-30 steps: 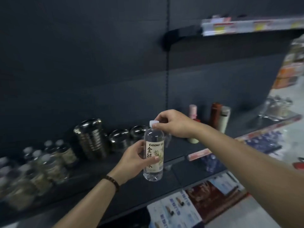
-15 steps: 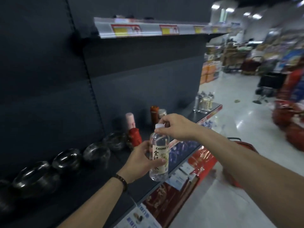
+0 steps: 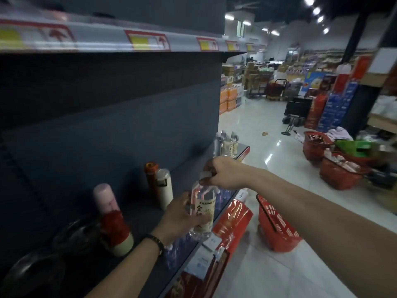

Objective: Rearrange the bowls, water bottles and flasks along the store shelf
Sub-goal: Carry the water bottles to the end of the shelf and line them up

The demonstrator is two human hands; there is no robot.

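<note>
cap: mostly under right hand fingers
water bottle label: left side behind left hand, text partly covered
bowls: dark, smeared, count unclear
price tags: blurred, unreadable
far bottles: labels too small to read

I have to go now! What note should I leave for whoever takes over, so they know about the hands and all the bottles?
Left hand: grips the water bottle round its label.
Right hand: pinches the bottle's white cap.
The bottle is held upright near the front edge of the shelf.
On the shelf: bowls nearest, then a pink flask and a red flask, then an orange flask and a white flask. A bottle group stands at the far end.
Left: set this bottle down, probably with that group.
</note>
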